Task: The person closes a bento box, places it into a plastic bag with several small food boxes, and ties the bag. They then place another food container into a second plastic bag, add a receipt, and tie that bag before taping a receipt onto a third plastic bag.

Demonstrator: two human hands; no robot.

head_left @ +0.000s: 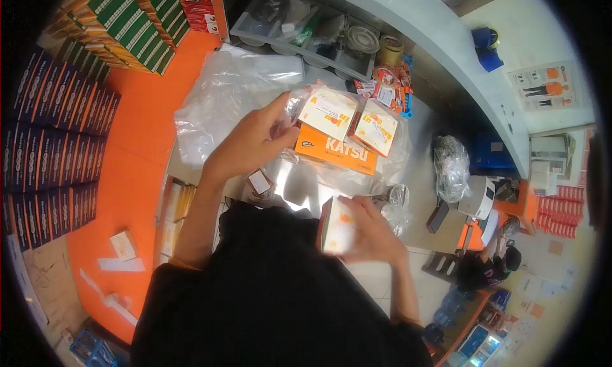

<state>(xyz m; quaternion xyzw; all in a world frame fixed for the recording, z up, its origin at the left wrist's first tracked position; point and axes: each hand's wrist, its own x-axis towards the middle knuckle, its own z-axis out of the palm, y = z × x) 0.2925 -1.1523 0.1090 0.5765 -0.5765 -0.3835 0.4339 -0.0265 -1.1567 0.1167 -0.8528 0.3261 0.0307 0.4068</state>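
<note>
My left hand point(260, 137) grips the edge of a clear plastic bag point(294, 106), its thumb pointing toward the boxes. An orange box marked KATSU point(319, 151) appears to lie inside the bag. Against its upper side are two small cream boxes with orange print, a left one point(326, 110) and a right one point(375, 126). Close to my body, my right hand point(373, 228) holds another small cream box point(336, 225), its fingers around the right side. That hand is slightly blurred. Below the bag, a small packet with a white label point(259, 182) sits near my left forearm.
Clear plastic sheets point(239, 80) lie behind my left hand. Beyond them stands a grey divided tray point(306, 32) with containers. Dark boxes point(57, 137) and green boxes point(127, 20) are stacked on the orange counter point(127, 157). To the right are a plastic-wrapped bundle point(451, 168) and a person point(488, 268).
</note>
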